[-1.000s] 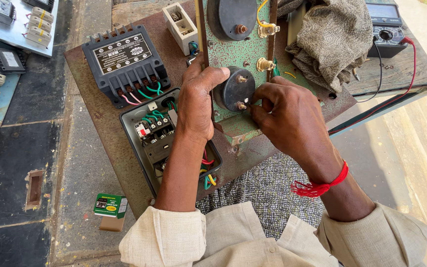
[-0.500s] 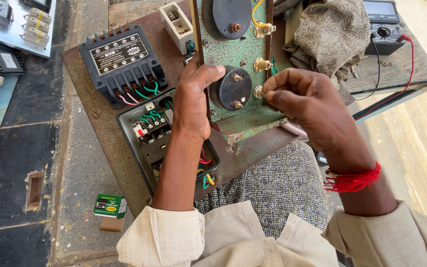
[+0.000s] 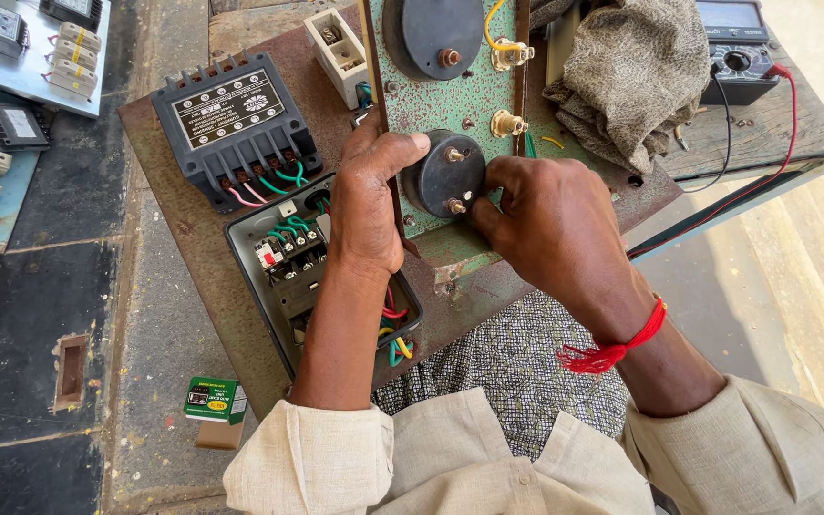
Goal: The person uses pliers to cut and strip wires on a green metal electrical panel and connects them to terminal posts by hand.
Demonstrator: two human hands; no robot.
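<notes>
The round black meter back (image 3: 441,174) is seated in the green panel (image 3: 450,95), steadied by the left hand (image 3: 369,205); its lower terminal is pinched by the right hand (image 3: 550,224), unwired.

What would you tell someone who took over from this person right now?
Left hand grips the edge of the upright green panel, thumb resting on the lower round black part. Right hand has its fingertips at that part's lower stud. A second round black part sits higher on the panel. An open grey wiring box and a black terminal block lie on the rusty plate. How tight the studs are cannot be seen.
</notes>
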